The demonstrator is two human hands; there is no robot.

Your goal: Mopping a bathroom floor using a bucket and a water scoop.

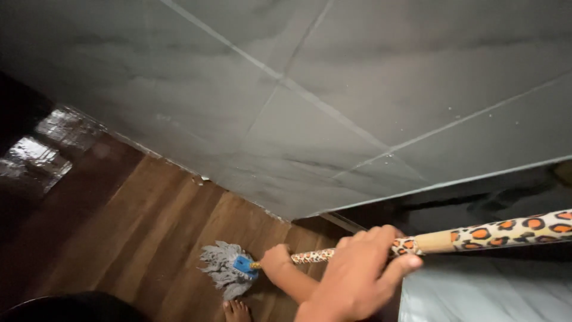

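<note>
My left hand (357, 277) is closed around a mop handle (506, 229) with a leopard-spot pattern, near the lower middle of the view. Farther down the same handle, my right hand (276, 262) grips it just above the blue clamp (244, 265) of the mop head. The grey string mop head (221, 269) rests on the brown wooden floor (149, 232), close to the foot of a grey marbled wall. My bare toes (237, 310) show just below the mop head.
The grey tiled wall (310, 89) with thin light joints fills the upper view. A dark glossy surface (476, 200) lies behind the handle on the right, with a pale sheet (488, 292) below it. Shiny reflections (42, 149) sit at far left.
</note>
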